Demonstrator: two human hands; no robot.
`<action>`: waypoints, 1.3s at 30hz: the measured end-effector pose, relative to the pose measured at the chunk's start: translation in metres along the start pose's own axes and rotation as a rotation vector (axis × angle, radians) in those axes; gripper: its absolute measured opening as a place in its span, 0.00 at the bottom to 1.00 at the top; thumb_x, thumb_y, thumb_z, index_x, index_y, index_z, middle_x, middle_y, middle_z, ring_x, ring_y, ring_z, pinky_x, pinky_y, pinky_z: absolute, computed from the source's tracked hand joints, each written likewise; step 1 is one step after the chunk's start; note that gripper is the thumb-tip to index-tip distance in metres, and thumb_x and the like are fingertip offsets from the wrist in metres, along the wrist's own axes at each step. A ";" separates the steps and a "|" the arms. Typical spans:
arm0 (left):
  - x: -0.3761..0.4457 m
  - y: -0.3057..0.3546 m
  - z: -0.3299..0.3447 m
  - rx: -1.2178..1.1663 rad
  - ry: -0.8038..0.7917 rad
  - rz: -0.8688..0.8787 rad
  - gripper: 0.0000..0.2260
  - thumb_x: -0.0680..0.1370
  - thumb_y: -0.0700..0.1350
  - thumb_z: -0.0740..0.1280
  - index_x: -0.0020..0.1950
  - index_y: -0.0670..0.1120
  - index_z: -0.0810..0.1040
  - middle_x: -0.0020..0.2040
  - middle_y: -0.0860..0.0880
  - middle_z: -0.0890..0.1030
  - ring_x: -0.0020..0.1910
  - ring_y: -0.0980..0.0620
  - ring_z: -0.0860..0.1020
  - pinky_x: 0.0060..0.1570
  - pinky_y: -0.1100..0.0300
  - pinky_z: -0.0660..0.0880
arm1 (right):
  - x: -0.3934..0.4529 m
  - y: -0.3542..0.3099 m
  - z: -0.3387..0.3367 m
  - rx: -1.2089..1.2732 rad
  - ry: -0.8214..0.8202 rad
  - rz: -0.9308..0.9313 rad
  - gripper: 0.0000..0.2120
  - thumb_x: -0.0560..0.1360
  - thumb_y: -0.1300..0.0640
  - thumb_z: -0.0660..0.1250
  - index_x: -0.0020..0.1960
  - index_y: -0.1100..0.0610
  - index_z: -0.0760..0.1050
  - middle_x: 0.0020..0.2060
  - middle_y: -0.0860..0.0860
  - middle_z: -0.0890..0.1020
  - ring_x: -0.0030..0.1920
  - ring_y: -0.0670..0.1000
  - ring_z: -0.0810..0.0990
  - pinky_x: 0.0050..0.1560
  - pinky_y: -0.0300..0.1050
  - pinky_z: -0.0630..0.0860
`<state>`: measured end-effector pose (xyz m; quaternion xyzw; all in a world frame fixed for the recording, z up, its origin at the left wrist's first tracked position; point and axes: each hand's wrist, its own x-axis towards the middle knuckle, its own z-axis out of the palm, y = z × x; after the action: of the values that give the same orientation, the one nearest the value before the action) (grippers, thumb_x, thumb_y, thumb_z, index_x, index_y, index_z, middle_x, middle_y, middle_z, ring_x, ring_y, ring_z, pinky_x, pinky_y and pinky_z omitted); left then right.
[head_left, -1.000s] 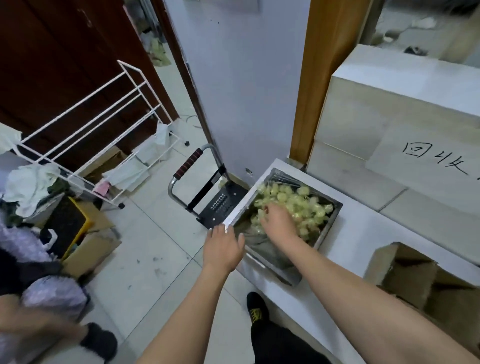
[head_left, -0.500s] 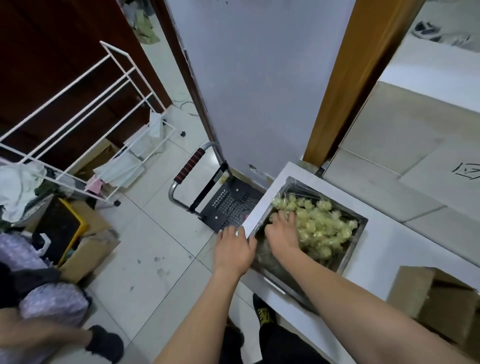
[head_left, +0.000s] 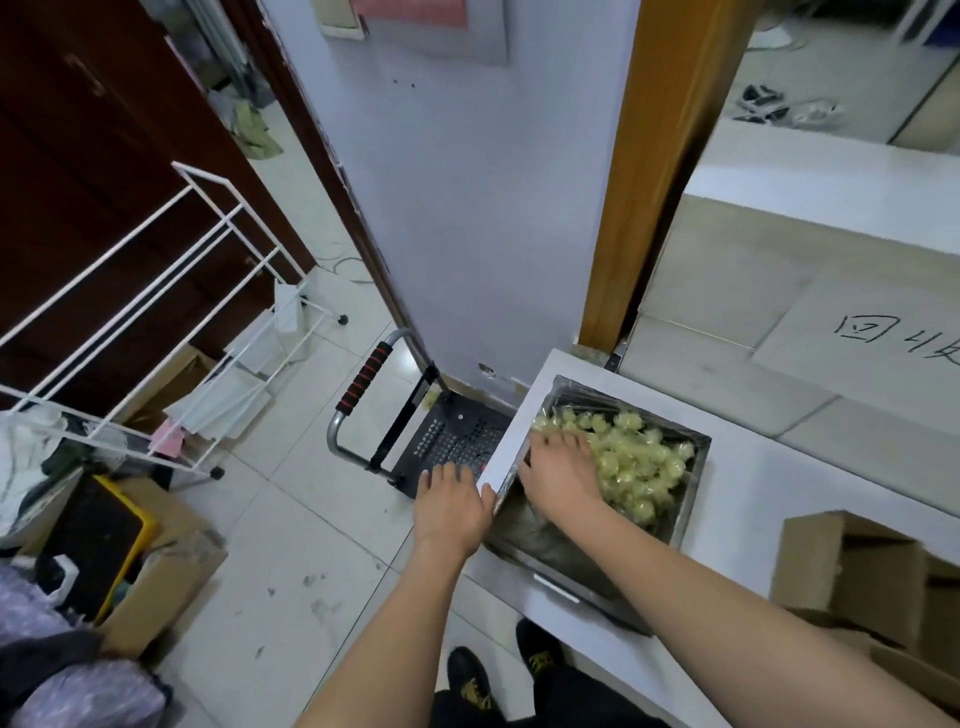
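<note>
By the wall on the floor stood a folded hand cart (head_left: 452, 436), and nothing lay on its black platform. The left hand (head_left: 451, 506) was beside the edge of the white counter (head_left: 769, 499), palm down and fingers straight and a little spread, with the thumb at the near left corner of the metal tray (head_left: 571, 587); it held nothing. The right hand (head_left: 558, 475) was inside the tray, its fingers spread flat over the pale yellow pieces (head_left: 639, 467), and no piece was pinched as far as the blur let me see. The pieces were heaped in the far half, while the near half showed only a dark liner. I judged the work as about halfway, with most pieces not yet taken out. The cardboard box (head_left: 852, 577) on the right was open, and its inside was too dark to read.
</note>
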<state>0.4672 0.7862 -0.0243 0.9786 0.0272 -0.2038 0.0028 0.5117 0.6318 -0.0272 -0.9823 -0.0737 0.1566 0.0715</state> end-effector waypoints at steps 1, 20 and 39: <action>0.000 0.002 -0.002 -0.004 0.001 0.013 0.23 0.84 0.55 0.48 0.68 0.44 0.72 0.66 0.43 0.74 0.67 0.44 0.69 0.72 0.48 0.62 | -0.006 0.003 -0.004 0.031 -0.008 0.024 0.21 0.81 0.48 0.58 0.71 0.57 0.67 0.69 0.59 0.72 0.70 0.60 0.70 0.75 0.56 0.59; -0.112 0.131 -0.027 -0.033 0.063 0.566 0.22 0.84 0.53 0.49 0.70 0.42 0.71 0.69 0.41 0.72 0.69 0.41 0.69 0.71 0.45 0.63 | -0.227 0.089 -0.057 0.014 0.053 0.481 0.24 0.81 0.43 0.55 0.69 0.58 0.68 0.62 0.58 0.75 0.61 0.59 0.75 0.56 0.50 0.71; -0.292 0.396 -0.002 0.089 0.179 1.028 0.23 0.84 0.54 0.48 0.71 0.45 0.72 0.70 0.43 0.73 0.71 0.44 0.69 0.75 0.46 0.61 | -0.475 0.288 -0.050 0.140 0.289 0.857 0.24 0.79 0.40 0.58 0.68 0.55 0.70 0.63 0.56 0.76 0.64 0.58 0.74 0.57 0.52 0.74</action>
<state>0.2223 0.3754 0.0919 0.8785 -0.4650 -0.0927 0.0585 0.1162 0.2643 0.1141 -0.9287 0.3610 0.0380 0.0759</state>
